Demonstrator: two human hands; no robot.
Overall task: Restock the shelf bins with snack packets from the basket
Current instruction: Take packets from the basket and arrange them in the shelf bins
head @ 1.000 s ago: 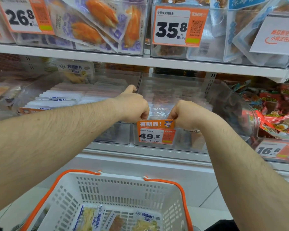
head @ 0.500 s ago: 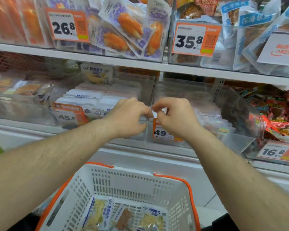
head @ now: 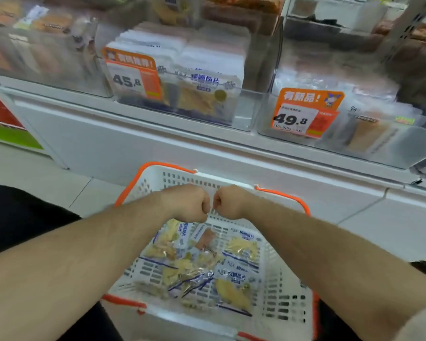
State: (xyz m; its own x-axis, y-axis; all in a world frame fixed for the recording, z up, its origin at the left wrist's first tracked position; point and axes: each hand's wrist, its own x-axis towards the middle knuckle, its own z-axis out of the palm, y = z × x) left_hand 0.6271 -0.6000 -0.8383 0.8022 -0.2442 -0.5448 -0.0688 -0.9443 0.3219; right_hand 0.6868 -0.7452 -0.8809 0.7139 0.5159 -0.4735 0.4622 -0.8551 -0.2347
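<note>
A white basket [head: 288, 286] with orange handles sits on the floor below me, holding several snack packets [head: 234, 286] with yellow pieces and blue print. My left hand [head: 187, 203] and my right hand [head: 229, 201] hover side by side over the basket's far half, both curled into fists with knuckles nearly touching. Neither holds anything I can see. Above, a clear shelf bin [head: 246, 112] marked 45.8 holds the same kind of packets. Another clear bin [head: 379, 148] marked 49.8 stands to its right.
A white shelf base [head: 123, 143] runs below the bins. More clear bins with other snacks stand at the left [head: 47, 57] and behind. Pale tiled floor [head: 35, 175] lies left of the basket; a red and green panel [head: 3, 124] is at far left.
Both hands have left the front of the 49.8 bin and dropped down over the basket, curled into fists. My view has tilted down from the shelves toward the basket.
</note>
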